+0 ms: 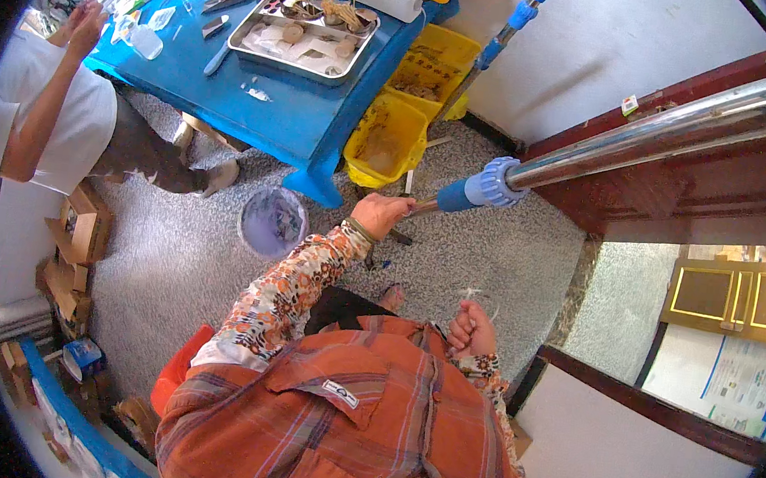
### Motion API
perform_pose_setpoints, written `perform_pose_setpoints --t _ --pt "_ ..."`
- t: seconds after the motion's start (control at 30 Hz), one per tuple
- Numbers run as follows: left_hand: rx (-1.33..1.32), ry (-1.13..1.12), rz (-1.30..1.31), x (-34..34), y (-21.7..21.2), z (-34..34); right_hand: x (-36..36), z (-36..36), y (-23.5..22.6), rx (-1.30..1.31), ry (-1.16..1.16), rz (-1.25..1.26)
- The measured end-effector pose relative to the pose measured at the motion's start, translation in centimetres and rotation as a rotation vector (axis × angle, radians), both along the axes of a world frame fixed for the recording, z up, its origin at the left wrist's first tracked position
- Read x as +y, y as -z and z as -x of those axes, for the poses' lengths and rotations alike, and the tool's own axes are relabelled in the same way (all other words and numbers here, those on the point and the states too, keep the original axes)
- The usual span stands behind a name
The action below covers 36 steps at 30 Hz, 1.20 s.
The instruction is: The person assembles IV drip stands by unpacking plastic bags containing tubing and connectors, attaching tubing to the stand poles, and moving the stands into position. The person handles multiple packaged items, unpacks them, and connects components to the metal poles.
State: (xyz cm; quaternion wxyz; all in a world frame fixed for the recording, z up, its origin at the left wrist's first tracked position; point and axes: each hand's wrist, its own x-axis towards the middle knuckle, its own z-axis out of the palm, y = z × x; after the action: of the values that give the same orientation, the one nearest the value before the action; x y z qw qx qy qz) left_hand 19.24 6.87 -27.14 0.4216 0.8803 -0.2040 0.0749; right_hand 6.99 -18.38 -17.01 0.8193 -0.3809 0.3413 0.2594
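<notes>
Overhead, from the head camera, the left hand (380, 214) is closed in a fist around a thin dark rod just left of a blue plastic collar (481, 187), ribbed at its wide end, from which a polished steel pole (656, 135) runs up and to the right, bright and cylindrical against a dark red wooden door frame (724, 191). That arm reaches forward and slightly right, sleeved in a floral patterned fabric, with a band at the wrist. The right hand (471, 330) sits nearer the body, held upright with the fingers curled tight into a fist on a small tuft of pale, stringy fibres (470, 294) that stick up above the knuckles; what they are made of cannot be told. An orange plaid shirt fills the near middle of the view. The floor (509, 259) is speckled grey stone. On it, left of the left hand, stands a round pale plastic bucket (272, 221). Farther off, a blue table (294, 113) carries a shallow rectangular metal tray (305, 36) of pale and brownish bits, with small bottles and tools beside it. Right of the table, yellow plastic bins (387, 139) stand in a row. At far left another person in a white top (34, 108) sits with a raised arm.
</notes>
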Motion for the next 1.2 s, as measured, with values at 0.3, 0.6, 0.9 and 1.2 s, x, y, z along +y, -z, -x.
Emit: perform_pose_setpoints --t 0.3,0.6,0.9,1.2 --pt "-0.159 0.003 -0.149 1.3 -1.9 2.7 -0.4 -0.1 0.5 -0.036 -0.060 -0.034" --pt "0.260 -0.058 0.025 1.7 -0.2 7.5 -1.4 -0.1 0.7 -0.022 -0.128 0.139" --pt "0.999 -0.006 0.648 -4.7 -4.7 9.0 0.8 -2.1 1.7 -0.089 -0.351 0.300" --pt "0.967 0.105 0.796 -5.6 -5.2 10.2 2.3 -2.3 2.0 -0.034 -0.375 0.251"
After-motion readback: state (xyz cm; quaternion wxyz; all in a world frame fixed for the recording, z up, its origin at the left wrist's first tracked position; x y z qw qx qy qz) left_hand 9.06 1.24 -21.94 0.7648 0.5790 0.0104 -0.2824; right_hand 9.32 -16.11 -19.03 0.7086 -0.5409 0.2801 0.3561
